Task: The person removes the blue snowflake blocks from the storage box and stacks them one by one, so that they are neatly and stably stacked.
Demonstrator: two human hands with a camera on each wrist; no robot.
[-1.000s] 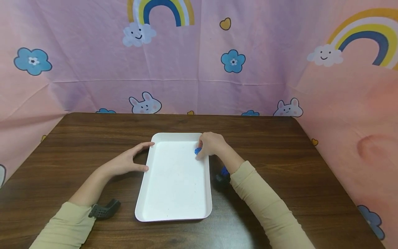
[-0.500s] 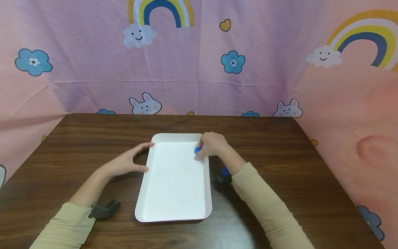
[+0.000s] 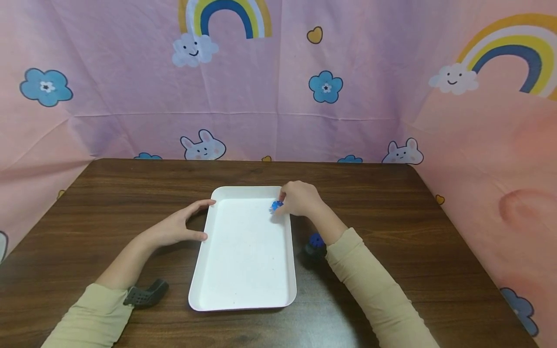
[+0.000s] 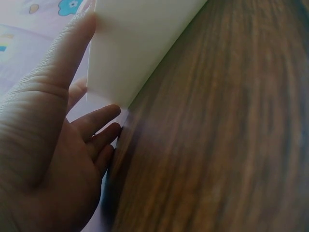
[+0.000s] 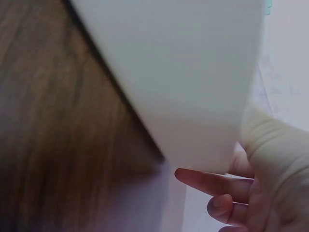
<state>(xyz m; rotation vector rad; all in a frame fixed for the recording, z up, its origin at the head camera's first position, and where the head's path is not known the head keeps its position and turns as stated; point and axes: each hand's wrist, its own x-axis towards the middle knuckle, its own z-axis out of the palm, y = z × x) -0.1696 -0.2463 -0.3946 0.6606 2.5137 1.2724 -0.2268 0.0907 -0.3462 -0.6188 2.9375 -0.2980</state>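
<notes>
A white rectangular tray lies on the table between my two hands. My left hand is at its left side, thumb and forefinger spread, tips against the rim; in the left wrist view the other fingers lie along the outer wall. My right hand reaches over the far right corner. Its thumb and fingers pinch a small blue piece with a notched edge, just inside the tray. In the right wrist view the tray's outer wall hides that piece, while several fingers show below the wall.
The dark wood-grain table runs back to a pink and purple printed cloth. A black device sits at the left wrist. Another dark device with a blue part is beneath the right wrist.
My right hand has shifted slightly toward the far edge, with the blue piece, which shows a little more now. The left hand and the tray stay in place.
</notes>
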